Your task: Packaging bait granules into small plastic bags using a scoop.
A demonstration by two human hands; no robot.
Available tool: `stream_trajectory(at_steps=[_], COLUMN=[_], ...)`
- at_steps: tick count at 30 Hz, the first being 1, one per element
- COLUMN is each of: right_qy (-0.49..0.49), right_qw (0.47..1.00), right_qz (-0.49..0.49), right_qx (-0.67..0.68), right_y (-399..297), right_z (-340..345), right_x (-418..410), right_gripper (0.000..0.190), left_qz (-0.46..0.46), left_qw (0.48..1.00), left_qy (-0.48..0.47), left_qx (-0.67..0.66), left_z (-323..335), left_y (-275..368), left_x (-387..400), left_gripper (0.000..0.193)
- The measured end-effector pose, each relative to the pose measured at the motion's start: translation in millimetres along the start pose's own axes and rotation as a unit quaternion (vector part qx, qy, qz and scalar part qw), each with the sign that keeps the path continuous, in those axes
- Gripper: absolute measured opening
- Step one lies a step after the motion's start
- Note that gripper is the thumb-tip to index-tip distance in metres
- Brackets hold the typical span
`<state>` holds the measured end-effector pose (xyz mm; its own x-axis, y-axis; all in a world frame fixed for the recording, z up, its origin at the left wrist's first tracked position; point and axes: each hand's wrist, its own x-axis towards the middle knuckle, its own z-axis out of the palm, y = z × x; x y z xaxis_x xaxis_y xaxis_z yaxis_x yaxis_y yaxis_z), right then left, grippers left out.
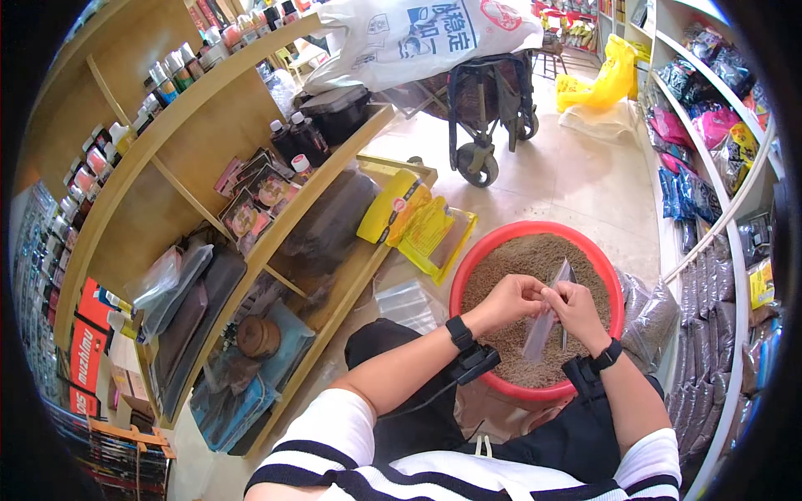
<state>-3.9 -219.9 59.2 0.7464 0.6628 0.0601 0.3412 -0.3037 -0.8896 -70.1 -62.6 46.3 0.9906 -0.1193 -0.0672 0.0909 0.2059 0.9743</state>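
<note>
My left hand (515, 297) and my right hand (574, 308) meet over a red plastic basin (616, 275) filled with brown granules (523, 258). Between them they pinch a small, clear plastic bag (539, 338), which looks flat and hangs over the granules. Just below my right hand a thin grey metal piece (564, 340) shows, perhaps a scoop's handle; my hand hides the rest. On the floor left of the basin lies a stack of clear plastic bags (406, 305).
A wooden shelf unit (326, 329) with bottles stands at left. Yellow printed bags (432, 238) lie beside it. Filled clear bags (651, 322) rest right of the basin, near a white shelf rack (739, 275) of packed bags. Ahead stands a wheeled cart (479, 125) under a white sack (432, 44).
</note>
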Motion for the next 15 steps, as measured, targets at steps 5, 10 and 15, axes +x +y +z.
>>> stream_trajectory(at_steps=[5, 10, 15], right_qy=[0.004, 0.007, 0.012], right_qw=[0.999, 0.998, 1.000], right_qz=[-0.014, -0.013, 0.020], right_qx=[-0.049, -0.057, -0.003], right_y=[4, 4, 5], right_z=[1, 0, -3], right_x=[-6, -6, -5], right_gripper=[0.030, 0.030, 0.030], left_qz=[0.011, -0.009, 0.082], left_qw=[0.991, 0.987, 0.993], left_qy=[0.042, 0.058, 0.053], left_qx=[0.129, 0.149, 0.060], left_z=[6, 4, 16], left_y=[-13, -15, -16], left_x=[5, 9, 4], left_gripper=[0.011, 0.010, 0.013])
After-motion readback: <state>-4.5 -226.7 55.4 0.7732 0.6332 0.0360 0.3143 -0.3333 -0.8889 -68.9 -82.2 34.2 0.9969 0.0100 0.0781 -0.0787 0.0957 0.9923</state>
